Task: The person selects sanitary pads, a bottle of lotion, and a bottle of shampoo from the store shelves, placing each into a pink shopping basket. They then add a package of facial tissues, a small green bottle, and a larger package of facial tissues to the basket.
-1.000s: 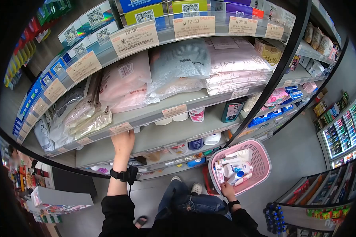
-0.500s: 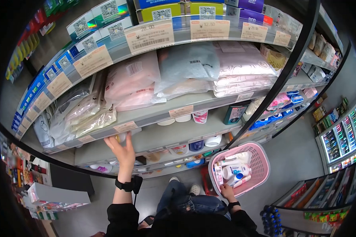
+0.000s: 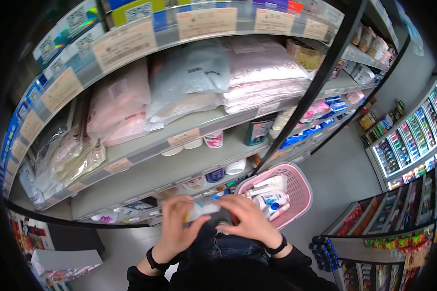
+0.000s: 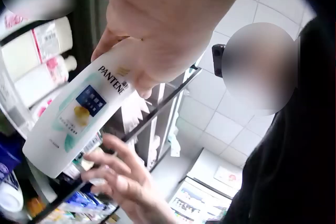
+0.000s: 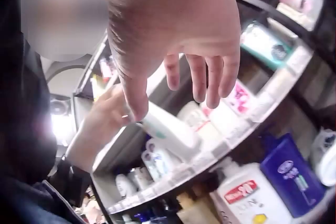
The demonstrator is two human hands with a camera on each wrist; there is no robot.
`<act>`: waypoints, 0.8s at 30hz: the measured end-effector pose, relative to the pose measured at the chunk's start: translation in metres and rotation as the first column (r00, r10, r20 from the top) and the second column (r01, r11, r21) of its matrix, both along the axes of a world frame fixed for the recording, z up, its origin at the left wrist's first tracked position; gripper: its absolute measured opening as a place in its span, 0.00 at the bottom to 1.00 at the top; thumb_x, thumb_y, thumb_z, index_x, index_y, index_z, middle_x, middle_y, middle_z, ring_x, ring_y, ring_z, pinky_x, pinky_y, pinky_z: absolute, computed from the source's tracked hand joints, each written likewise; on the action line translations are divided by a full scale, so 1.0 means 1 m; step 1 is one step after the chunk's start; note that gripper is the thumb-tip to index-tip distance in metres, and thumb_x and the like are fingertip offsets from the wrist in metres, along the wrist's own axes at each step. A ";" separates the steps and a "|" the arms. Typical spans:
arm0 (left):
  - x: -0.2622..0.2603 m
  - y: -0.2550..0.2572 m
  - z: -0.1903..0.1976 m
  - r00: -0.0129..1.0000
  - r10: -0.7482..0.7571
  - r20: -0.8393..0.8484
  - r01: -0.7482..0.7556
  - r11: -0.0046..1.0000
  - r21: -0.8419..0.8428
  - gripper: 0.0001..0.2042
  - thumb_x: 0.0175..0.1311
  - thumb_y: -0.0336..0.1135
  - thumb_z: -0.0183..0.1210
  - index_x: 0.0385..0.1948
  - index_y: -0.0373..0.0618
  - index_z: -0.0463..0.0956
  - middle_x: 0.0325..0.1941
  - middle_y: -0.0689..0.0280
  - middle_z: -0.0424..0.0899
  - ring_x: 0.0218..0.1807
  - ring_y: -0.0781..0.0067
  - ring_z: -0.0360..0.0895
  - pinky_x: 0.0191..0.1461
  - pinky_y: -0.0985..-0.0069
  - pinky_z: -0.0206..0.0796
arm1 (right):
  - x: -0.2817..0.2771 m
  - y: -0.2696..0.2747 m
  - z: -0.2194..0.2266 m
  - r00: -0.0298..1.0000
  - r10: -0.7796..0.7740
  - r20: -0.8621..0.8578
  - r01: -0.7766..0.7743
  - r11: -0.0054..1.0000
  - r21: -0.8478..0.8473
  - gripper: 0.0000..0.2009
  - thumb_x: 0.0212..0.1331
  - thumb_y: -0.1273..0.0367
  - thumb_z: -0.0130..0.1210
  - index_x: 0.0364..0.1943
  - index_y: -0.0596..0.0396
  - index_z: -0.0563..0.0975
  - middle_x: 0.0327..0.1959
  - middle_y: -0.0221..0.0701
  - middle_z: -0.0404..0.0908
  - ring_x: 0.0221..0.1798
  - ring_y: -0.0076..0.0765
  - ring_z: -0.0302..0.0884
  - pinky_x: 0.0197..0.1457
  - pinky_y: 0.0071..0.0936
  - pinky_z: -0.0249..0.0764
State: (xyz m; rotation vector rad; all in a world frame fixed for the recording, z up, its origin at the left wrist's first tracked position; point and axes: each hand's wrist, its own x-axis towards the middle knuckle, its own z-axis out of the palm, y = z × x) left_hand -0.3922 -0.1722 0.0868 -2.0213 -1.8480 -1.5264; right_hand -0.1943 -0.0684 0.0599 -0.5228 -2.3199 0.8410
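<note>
My left hand point(image 3: 177, 228) grips a white Pantene bottle point(image 4: 73, 113) by its upper end, in front of my body. In the left wrist view the bottle is tilted, its label with a dark blue panel and a yellow patch facing the camera. My right hand point(image 3: 252, 220) is beside the bottle's other end, fingers apart and relaxed, holding nothing. In the right wrist view its thumb overlaps the bottle. Beyond my right hand is a pink basket point(image 3: 303, 189) with several white bottles and tubes point(image 3: 269, 200) in it.
Ahead stands a grey shelf unit point(image 3: 145, 177); bagged pink and blue goods point(image 3: 187, 72) lie on its middle shelf, with bottles below. A black upright post point(image 3: 320, 82) rises at its right. More racks point(image 3: 383, 213) stand at right behind the basket.
My left hand has come away from under the shelf edge, bringing the bottle towards my body. My right hand has let go of the basket's rim and moved up beside the bottle.
</note>
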 end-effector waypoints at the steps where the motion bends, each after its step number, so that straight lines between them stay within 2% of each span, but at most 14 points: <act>1: 0.009 0.004 -0.004 0.996 -0.084 0.025 0.085 0.995 -0.048 0.25 0.47 0.29 0.73 0.46 0.42 0.69 0.50 0.55 0.71 0.50 0.54 0.74 0.54 0.63 0.67 | -0.007 -0.006 0.004 1.000 -0.004 0.028 0.003 0.999 0.046 0.29 0.47 0.62 0.69 0.56 0.52 0.74 0.52 0.38 0.77 0.54 0.46 0.75 0.57 0.38 0.72; 3: 0.016 0.009 -0.012 0.983 -0.175 0.055 0.180 0.979 -0.092 0.24 0.48 0.30 0.73 0.46 0.41 0.70 0.50 0.54 0.72 0.51 0.54 0.74 0.54 0.63 0.68 | -0.011 -0.006 -0.007 0.995 0.008 0.103 -0.010 1.000 0.020 0.27 0.48 0.62 0.68 0.54 0.54 0.73 0.48 0.38 0.78 0.52 0.47 0.76 0.52 0.37 0.74; 7: 0.011 0.012 -0.018 0.956 -0.274 0.108 0.292 0.928 -0.229 0.27 0.47 0.29 0.73 0.50 0.41 0.69 0.54 0.55 0.72 0.54 0.54 0.72 0.57 0.65 0.66 | -0.001 0.002 -0.046 0.997 -0.019 0.071 0.024 0.998 -0.061 0.26 0.47 0.63 0.68 0.51 0.57 0.74 0.45 0.40 0.79 0.46 0.50 0.78 0.47 0.38 0.76; 8: 0.007 0.011 -0.014 0.978 -0.190 0.081 0.204 0.949 -0.239 0.26 0.48 0.30 0.72 0.50 0.40 0.70 0.54 0.54 0.72 0.55 0.52 0.72 0.58 0.63 0.66 | 0.006 0.004 -0.060 0.980 -0.177 0.090 0.184 0.980 -0.077 0.26 0.46 0.63 0.68 0.50 0.58 0.74 0.43 0.41 0.79 0.44 0.51 0.79 0.45 0.39 0.76; 9: 0.002 0.010 -0.010 0.993 -0.103 0.053 0.113 0.962 -0.247 0.25 0.49 0.31 0.71 0.49 0.40 0.71 0.55 0.54 0.72 0.55 0.49 0.72 0.58 0.62 0.67 | 0.014 0.007 -0.070 0.938 -0.328 0.112 0.338 0.937 -0.089 0.25 0.46 0.64 0.68 0.49 0.58 0.74 0.41 0.43 0.79 0.42 0.53 0.79 0.43 0.40 0.76; 10: -0.006 0.009 -0.009 0.996 -0.057 0.071 0.071 0.972 -0.222 0.22 0.51 0.26 0.68 0.49 0.40 0.72 0.54 0.53 0.74 0.55 0.48 0.73 0.58 0.62 0.67 | 0.021 0.010 -0.071 0.874 -0.455 0.170 0.485 0.842 -0.238 0.24 0.46 0.65 0.67 0.48 0.59 0.74 0.38 0.43 0.81 0.40 0.52 0.81 0.43 0.39 0.77; 12: -0.030 0.001 -0.015 0.998 0.009 0.062 0.007 0.970 -0.244 0.19 0.52 0.24 0.66 0.47 0.40 0.73 0.51 0.53 0.76 0.54 0.49 0.74 0.58 0.63 0.67 | 0.046 0.028 -0.112 0.762 -0.607 0.225 0.634 0.628 -0.452 0.23 0.47 0.66 0.67 0.48 0.59 0.74 0.34 0.42 0.83 0.38 0.47 0.83 0.43 0.37 0.77; 13: -0.040 -0.003 -0.018 0.996 0.076 0.048 -0.061 0.963 -0.263 0.16 0.53 0.22 0.63 0.45 0.40 0.74 0.49 0.53 0.77 0.53 0.50 0.75 0.57 0.65 0.67 | 0.065 0.039 -0.155 0.687 -0.699 0.197 0.702 0.569 -0.428 0.19 0.48 0.69 0.63 0.44 0.62 0.74 0.35 0.39 0.83 0.36 0.37 0.83 0.41 0.34 0.77; 14: -0.046 -0.007 -0.022 0.996 0.075 0.050 -0.060 0.963 -0.263 0.16 0.53 0.22 0.63 0.45 0.40 0.74 0.49 0.53 0.77 0.53 0.50 0.75 0.57 0.65 0.67 | 0.084 0.046 -0.183 0.606 -0.749 0.267 0.777 0.486 -0.400 0.20 0.48 0.69 0.63 0.46 0.63 0.74 0.33 0.39 0.83 0.35 0.36 0.83 0.40 0.33 0.76; 17: -0.061 -0.019 -0.031 0.973 0.207 0.100 -0.171 0.942 -0.289 0.12 0.53 0.19 0.60 0.40 0.39 0.76 0.46 0.54 0.79 0.50 0.51 0.77 0.56 0.67 0.67 | 0.148 0.063 -0.290 0.588 -0.767 0.257 0.778 0.449 -0.440 0.21 0.50 0.68 0.62 0.48 0.63 0.74 0.34 0.39 0.82 0.36 0.40 0.82 0.40 0.38 0.78; 19: -0.067 -0.023 -0.036 0.957 0.276 0.088 -0.239 0.925 -0.295 0.10 0.54 0.19 0.59 0.38 0.38 0.76 0.44 0.54 0.80 0.48 0.52 0.77 0.56 0.67 0.67 | 0.169 0.065 -0.319 0.521 -0.750 0.409 0.542 -0.080 -0.837 0.22 0.53 0.68 0.61 0.51 0.64 0.72 0.41 0.42 0.81 0.42 0.42 0.82 0.39 0.37 0.79; 20: -0.069 -0.025 -0.037 0.956 0.280 0.088 -0.243 0.924 -0.295 0.10 0.54 0.19 0.59 0.38 0.38 0.76 0.44 0.54 0.80 0.48 0.52 0.77 0.56 0.67 0.67 | 0.174 0.065 -0.321 0.524 -0.747 0.409 0.542 -0.078 -0.837 0.22 0.53 0.68 0.61 0.51 0.64 0.72 0.41 0.42 0.81 0.42 0.42 0.82 0.39 0.37 0.79; 22: -0.071 -0.026 -0.036 0.947 0.305 0.104 -0.261 0.914 -0.309 0.09 0.54 0.19 0.59 0.37 0.37 0.76 0.43 0.54 0.80 0.47 0.52 0.78 0.55 0.68 0.67 | 0.184 0.062 -0.328 0.510 -0.761 0.401 0.288 -0.288 -0.913 0.22 0.57 0.69 0.57 0.54 0.67 0.70 0.41 0.41 0.80 0.40 0.46 0.82 0.39 0.40 0.82; 24: -0.074 -0.027 -0.037 0.943 0.319 0.091 -0.278 0.911 -0.305 0.09 0.54 0.19 0.59 0.37 0.37 0.76 0.43 0.54 0.80 0.47 0.53 0.78 0.55 0.68 0.67 | 0.189 0.065 -0.339 0.489 -0.794 0.361 0.222 -0.287 -0.932 0.22 0.58 0.69 0.56 0.55 0.66 0.68 0.41 0.41 0.79 0.40 0.47 0.82 0.39 0.43 0.83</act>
